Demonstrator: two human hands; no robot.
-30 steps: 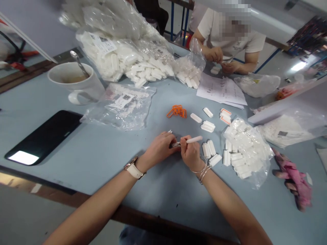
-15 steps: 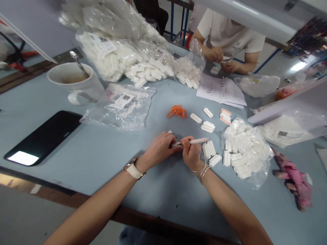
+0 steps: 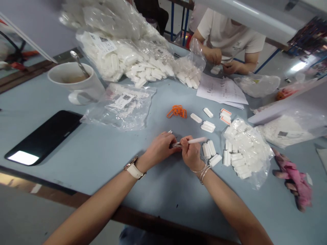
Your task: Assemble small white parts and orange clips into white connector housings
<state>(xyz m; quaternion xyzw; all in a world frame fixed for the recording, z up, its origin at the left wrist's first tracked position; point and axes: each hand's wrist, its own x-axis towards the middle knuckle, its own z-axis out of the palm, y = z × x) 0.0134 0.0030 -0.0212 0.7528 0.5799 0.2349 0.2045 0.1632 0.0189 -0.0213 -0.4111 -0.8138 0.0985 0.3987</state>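
My left hand [image 3: 162, 146] is closed on a small white plastic piece [image 3: 176, 145], mostly covered by the fingers. In my right hand [image 3: 191, 153] is a pale, pen-like tool [image 3: 198, 140], its near end meeting that piece. Just right of this hand lie several white plastic pieces [image 3: 209, 148]. Beyond the hands sits a heap of orange rectangular frames [image 3: 177, 111]. More white pieces [image 3: 208, 126] are spread to the right of it, and two pieces carrying orange frames [image 3: 225, 116] lie farther right.
An open bag of white pieces [image 3: 246, 146] and a pink glove [image 3: 293, 180] lie at right. To the left are a phone [image 3: 43, 136], a mug with a spoon [image 3: 76, 85] and a flat clear bag [image 3: 125, 109]. Large filled bags [image 3: 122, 54] and papers [image 3: 221, 90] lie behind; a co-worker [image 3: 230, 41] sits opposite.
My right hand and the pen-like tool have shifted very slightly left. My left hand stays in place. Across the table, the co-worker's hands have moved a little.
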